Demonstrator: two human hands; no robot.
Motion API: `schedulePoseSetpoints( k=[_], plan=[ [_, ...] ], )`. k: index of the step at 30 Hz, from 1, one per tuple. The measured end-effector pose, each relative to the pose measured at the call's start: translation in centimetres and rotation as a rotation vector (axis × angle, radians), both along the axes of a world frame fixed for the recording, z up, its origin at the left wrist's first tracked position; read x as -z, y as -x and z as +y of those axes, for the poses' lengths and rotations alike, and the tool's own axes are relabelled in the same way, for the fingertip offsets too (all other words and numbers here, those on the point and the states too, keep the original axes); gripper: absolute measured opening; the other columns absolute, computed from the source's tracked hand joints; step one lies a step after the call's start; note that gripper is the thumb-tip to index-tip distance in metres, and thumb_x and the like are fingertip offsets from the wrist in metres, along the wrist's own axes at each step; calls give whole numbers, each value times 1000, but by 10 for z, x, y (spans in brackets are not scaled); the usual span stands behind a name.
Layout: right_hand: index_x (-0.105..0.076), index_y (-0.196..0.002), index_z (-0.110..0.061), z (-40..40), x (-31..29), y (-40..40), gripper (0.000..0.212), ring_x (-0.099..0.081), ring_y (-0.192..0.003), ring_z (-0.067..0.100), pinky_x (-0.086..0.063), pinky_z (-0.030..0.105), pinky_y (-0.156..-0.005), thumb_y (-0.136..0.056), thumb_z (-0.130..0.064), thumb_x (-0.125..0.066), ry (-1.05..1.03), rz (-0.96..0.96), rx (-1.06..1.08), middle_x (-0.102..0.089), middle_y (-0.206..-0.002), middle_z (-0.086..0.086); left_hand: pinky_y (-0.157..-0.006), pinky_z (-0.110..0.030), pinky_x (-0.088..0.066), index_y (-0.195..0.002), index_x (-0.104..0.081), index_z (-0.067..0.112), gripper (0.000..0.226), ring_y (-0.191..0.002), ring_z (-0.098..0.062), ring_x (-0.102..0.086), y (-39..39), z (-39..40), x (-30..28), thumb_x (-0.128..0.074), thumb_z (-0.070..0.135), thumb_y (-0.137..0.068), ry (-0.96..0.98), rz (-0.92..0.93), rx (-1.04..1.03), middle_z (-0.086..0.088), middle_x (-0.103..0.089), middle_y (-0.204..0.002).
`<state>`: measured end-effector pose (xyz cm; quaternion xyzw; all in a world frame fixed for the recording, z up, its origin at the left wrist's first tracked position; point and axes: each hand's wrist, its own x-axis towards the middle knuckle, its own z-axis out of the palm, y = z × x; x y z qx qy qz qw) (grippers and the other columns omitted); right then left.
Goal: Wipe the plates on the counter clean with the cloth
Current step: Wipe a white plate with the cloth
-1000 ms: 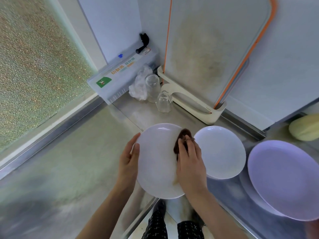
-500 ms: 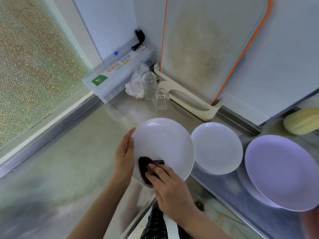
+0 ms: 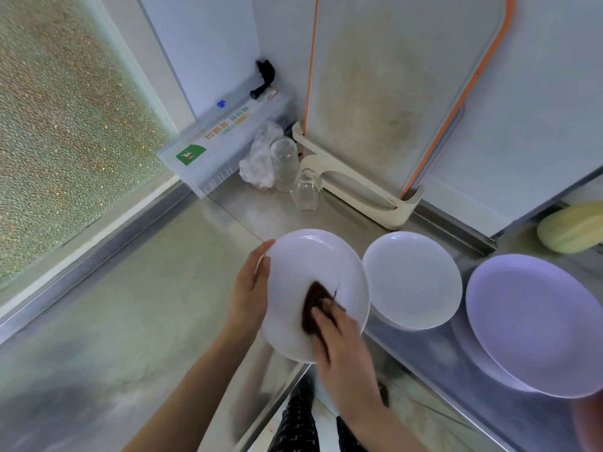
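From the head view, I am gripping the rim of the round white plate [image 3: 313, 288] in my left hand [image 3: 249, 293], tilting it toward me so its face is open to wiping. My right hand [image 3: 342, 340] is closed on the dark brown cloth [image 3: 315, 306], pressing it against the plate's lower middle. Just right of that hand, two more plates are waiting on the steel tabletop [image 3: 424, 360].

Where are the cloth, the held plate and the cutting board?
cloth [image 3: 312, 305]: head view, dark middle fold.
held plate [image 3: 303, 256]: head view, bare upper face.
cutting board [image 3: 391, 93]: head view, stained centre.
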<state>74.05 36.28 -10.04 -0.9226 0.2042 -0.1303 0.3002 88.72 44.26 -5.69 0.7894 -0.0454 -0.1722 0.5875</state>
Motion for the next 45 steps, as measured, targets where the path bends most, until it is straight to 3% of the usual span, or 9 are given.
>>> schedulePoseSetpoints(
  k=[4,9,17,21,23,28,33,36,45],
  plan=[
    [-59,-123,-13,21,-4,-17,38,-49,-115,21,-47,34,-95,-85,-13,-54,-8,-118,-198,-57,-127,6,-85,0,-36,-119,-51,26,28,-102,0,-51,5,-6,-1,-36,13,-99,-44,-66,94,10,-58,-113],
    [-59,-121,-5,-19,-16,-72,41,-45,-113,25,-41,34,-97,-81,-5,-50,167,-215,-140,-59,-120,12,-86,-8,-45,-121,-54,21,28,-98,12,-58,5,3,-4,-38,14,-99,48,25,155,11,-63,-112],
    [-65,-111,-2,-54,-7,-53,60,-49,-107,31,-57,42,-66,-54,13,-77,290,-30,171,-64,-112,15,-76,1,-41,-122,-55,19,31,-88,22,-53,2,3,-13,-37,11,-99,41,-40,-50,13,-61,-109],
    [-63,-115,-3,-19,-9,-28,47,-57,-107,38,-55,42,-76,-71,6,-73,62,41,206,-60,-120,15,-94,-12,-39,-127,-53,20,33,-108,4,-49,4,-4,-9,-36,14,-99,11,-55,-37,9,-57,-121],
    [-58,-123,-5,-16,-11,-41,37,-51,-116,35,-50,45,-89,-86,-4,-59,-44,6,218,-55,-128,14,-88,-3,-38,-127,-51,21,33,-102,9,-49,6,-7,-11,-35,14,-99,7,-57,-18,13,-57,-118],
    [-52,-131,-8,-31,-32,-86,45,-44,-121,24,-14,9,-105,-91,-23,-35,-64,-140,71,-51,-133,12,-78,3,-39,-117,-51,29,28,-91,26,-51,7,-11,-17,-36,14,-99,38,-53,72,26,-56,-107],
    [-57,-124,1,-8,-23,-73,37,-48,-116,25,-38,36,-103,-90,-8,-49,19,-309,-236,-59,-123,18,-84,-2,-40,-120,-52,18,30,-96,16,-56,3,-8,-13,-35,6,-99,73,-85,68,14,-60,-108],
    [-57,-123,2,-13,-16,-80,37,-49,-117,28,-43,40,-100,-87,-5,-51,144,-307,-281,-60,-122,18,-86,-2,-40,-122,-54,16,32,-98,15,-56,6,-4,-12,-35,5,-98,77,-70,74,11,-61,-112],
    [-58,-124,-3,-65,-21,-102,46,-52,-114,41,-47,47,-93,-79,4,-61,325,-218,132,-58,-125,16,-75,5,-37,-123,-55,16,32,-89,27,-51,-2,1,-27,-37,6,-98,79,-146,-67,19,-58,-108]
  ],
)
